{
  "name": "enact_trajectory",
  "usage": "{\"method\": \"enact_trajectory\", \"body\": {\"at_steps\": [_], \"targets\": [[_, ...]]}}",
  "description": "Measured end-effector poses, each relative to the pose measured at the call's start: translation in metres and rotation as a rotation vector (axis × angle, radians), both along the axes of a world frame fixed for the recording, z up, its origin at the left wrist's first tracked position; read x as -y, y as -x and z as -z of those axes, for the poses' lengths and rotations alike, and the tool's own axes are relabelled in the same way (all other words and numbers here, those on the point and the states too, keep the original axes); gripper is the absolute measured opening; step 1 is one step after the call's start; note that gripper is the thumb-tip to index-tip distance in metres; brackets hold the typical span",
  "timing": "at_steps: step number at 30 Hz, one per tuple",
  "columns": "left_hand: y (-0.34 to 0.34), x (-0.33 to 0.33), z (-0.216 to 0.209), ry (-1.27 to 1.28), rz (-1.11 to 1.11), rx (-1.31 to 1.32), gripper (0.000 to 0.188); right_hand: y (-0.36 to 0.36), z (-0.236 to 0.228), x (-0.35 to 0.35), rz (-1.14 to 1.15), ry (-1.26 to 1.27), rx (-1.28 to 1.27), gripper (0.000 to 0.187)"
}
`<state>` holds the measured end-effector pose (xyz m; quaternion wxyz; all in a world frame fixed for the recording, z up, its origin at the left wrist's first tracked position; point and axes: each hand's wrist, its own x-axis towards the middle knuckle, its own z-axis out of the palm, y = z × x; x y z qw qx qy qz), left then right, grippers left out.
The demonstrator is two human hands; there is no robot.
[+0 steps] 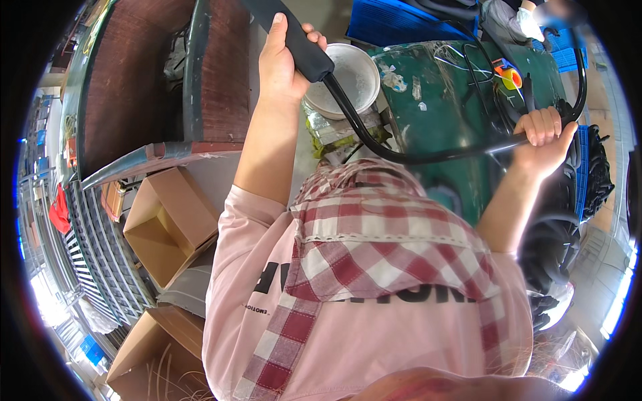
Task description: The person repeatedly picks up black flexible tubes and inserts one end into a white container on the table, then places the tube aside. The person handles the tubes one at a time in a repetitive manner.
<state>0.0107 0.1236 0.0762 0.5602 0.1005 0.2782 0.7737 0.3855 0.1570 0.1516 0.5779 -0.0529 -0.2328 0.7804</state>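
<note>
My left hand (279, 68) grips the foam sleeve (303, 51); my right hand (540, 139), the black tube (438, 157) spanning the bench's (428, 123) left edge.

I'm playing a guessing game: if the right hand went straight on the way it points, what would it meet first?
Probably the green tabletop, just beyond the right hand gripping the black tube. How deep the gap is, I can't tell.

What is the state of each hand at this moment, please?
Left hand: closed, holding the black foam sleeve.
Right hand: closed, holding the bent black bar.
</note>
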Motion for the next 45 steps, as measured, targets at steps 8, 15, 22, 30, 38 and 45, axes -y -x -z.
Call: {"method": "enact_trajectory", "body": {"at_steps": [8,15,22,30,38,45], "targets": [[-0.088,0.015,0.024,0.003,0.119,-0.217,0.02,0.027,-0.014,-0.012,0.216,-0.117,0.108,0.057],[-0.063,0.028,0.039,0.083,0.214,0.081,0.03,0.054,-0.017,0.003,0.2,-0.148,0.203,0.05],[0.01,0.068,0.039,-0.236,0.556,-0.144,0.04,-0.02,-0.024,-0.022,-0.104,-0.159,0.544,0.053],[0.012,0.083,0.059,0.4,0.161,-0.442,0.031,0.0,0.022,0.019,-0.118,0.191,0.57,0.04],[0.017,0.148,0.118,0.503,0.327,-0.138,0.032,0.012,0.066,0.079,-0.038,0.539,0.537,0.039],[0.016,0.128,0.104,0.432,-0.028,0.053,0.026,0.045,0.061,0.086,0.029,0.573,0.483,0.039]]}}
